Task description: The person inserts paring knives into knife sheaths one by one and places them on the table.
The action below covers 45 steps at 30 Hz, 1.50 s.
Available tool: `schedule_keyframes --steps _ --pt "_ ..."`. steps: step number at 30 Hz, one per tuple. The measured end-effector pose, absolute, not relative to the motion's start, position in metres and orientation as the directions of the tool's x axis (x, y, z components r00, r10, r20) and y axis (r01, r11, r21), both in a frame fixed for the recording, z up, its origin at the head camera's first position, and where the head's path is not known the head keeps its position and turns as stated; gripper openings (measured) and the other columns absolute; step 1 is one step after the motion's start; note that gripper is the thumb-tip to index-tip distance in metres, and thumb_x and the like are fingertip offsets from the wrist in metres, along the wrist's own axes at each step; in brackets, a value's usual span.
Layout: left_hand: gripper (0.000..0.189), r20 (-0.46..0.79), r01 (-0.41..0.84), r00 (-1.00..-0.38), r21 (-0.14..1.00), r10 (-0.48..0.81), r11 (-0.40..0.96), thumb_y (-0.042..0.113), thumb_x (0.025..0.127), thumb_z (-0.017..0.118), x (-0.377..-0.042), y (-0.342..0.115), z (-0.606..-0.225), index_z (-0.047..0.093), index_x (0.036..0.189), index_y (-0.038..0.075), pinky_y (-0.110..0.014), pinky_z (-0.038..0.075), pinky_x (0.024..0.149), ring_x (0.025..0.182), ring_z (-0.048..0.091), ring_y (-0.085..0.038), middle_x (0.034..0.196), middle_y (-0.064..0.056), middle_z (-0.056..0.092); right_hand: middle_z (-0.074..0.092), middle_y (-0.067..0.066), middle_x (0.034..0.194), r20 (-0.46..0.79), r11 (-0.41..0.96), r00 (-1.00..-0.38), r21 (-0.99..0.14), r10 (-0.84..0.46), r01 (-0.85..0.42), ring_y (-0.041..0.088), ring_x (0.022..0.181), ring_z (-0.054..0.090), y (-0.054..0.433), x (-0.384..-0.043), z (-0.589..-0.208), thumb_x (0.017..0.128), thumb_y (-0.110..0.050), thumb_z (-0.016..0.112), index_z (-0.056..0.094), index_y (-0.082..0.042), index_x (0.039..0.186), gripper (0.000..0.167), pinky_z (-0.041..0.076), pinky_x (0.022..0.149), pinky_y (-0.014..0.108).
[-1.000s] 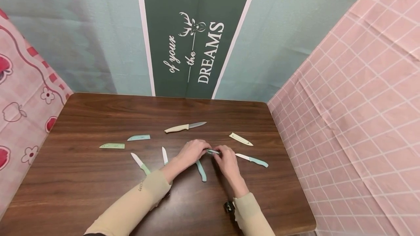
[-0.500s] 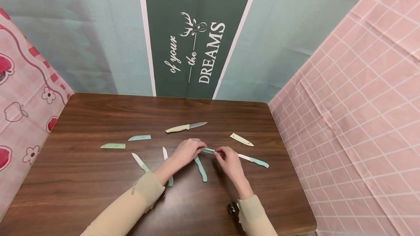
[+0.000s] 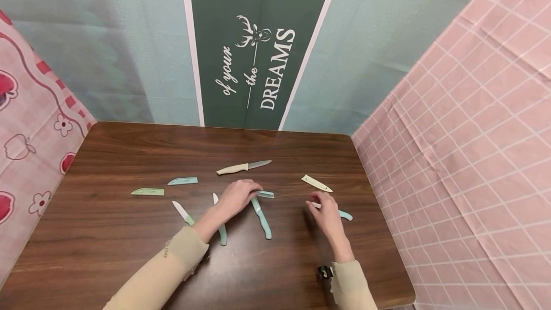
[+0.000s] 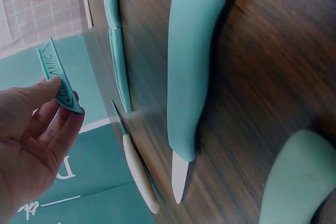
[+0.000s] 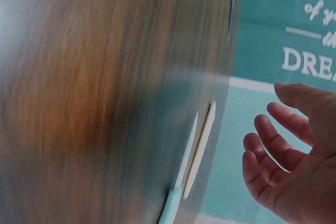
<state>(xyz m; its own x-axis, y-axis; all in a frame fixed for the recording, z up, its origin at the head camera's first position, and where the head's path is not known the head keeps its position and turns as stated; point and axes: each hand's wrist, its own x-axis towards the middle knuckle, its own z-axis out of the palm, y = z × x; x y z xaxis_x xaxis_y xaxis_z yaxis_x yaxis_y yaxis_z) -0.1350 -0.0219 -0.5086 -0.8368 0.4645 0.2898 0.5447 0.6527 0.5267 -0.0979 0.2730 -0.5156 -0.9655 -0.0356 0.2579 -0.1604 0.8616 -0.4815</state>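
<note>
My left hand pinches a blue-green blade sheath between thumb and fingers, raised above the table. Below it lies a light-blue knife whose blade is covered by a matching sheath. Beside the left forearm is another blue-green-handled knife with a bare white blade, and a green-handled knife lies further left, partly behind the sleeve. My right hand has loosely spread fingers with nothing between them. In the head view it overlaps a light-blue-handled knife with a white blade.
A cream knife with a grey blade lies toward the back. Its cream-coloured sheath is at the right. At the left lie a light-blue sheath and a green sheath on the brown wooden table.
The right hand has let go of the blue-green sheath and moved right. My left hand keeps hold of the sheath and has shifted slightly left.
</note>
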Motion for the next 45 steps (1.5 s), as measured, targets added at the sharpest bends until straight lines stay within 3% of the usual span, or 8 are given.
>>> schedule_keyframes --steps 14,20,36,45 --pt "0.013 0.26 0.494 -0.868 0.547 0.424 0.676 0.009 0.09 0.072 -0.135 -0.032 -0.511 0.077 0.101 0.014 -0.037 0.058 0.077 0.092 0.073 -0.019 0.099 -0.002 0.076 0.066 0.024 0.111 0.14 0.926 -0.99 -0.371 -0.021 -0.072 0.047 0.106 0.058 0.331 -0.087 -0.519 0.079 -0.008 0.08 0.066 0.003 0.115 0.04 0.046 0.092 0.058" --pt "0.013 0.246 0.476 -0.877 0.557 0.412 0.68 0.009 0.09 0.072 -0.134 -0.033 -0.51 0.077 0.101 0.014 -0.038 0.059 0.075 0.09 0.073 -0.02 0.099 -0.002 0.075 0.064 0.027 0.116 0.076 0.934 -0.997 -0.355 -0.023 -0.049 0.05 0.11 0.056 0.339 -0.082 -0.522 0.081 -0.006 0.079 0.066 0.003 0.117 0.039 0.045 0.094 0.059" --pt "0.014 0.244 0.468 -0.882 0.559 0.404 0.684 0.01 0.091 0.072 -0.134 -0.04 -0.513 0.077 0.103 0.014 -0.037 0.059 0.076 0.091 0.073 -0.02 0.101 -0.002 0.076 0.064 0.026 0.116 0.017 0.932 -1.0 -0.362 -0.015 -0.02 0.049 0.11 0.055 0.347 -0.083 -0.532 0.082 -0.005 0.077 0.066 0.0 0.115 0.035 0.045 0.095 0.059" --pt "0.014 0.233 0.456 -0.888 0.561 0.397 0.691 0.011 0.092 0.071 -0.134 -0.045 -0.512 0.077 0.104 0.014 -0.038 0.058 0.078 0.093 0.073 -0.019 0.102 -0.002 0.076 0.067 0.023 0.105 0.112 0.937 -0.993 -0.343 -0.026 -0.063 0.047 0.1 0.058 0.347 -0.086 -0.537 0.079 -0.001 0.078 0.07 -0.001 0.106 0.028 0.047 0.088 0.057"
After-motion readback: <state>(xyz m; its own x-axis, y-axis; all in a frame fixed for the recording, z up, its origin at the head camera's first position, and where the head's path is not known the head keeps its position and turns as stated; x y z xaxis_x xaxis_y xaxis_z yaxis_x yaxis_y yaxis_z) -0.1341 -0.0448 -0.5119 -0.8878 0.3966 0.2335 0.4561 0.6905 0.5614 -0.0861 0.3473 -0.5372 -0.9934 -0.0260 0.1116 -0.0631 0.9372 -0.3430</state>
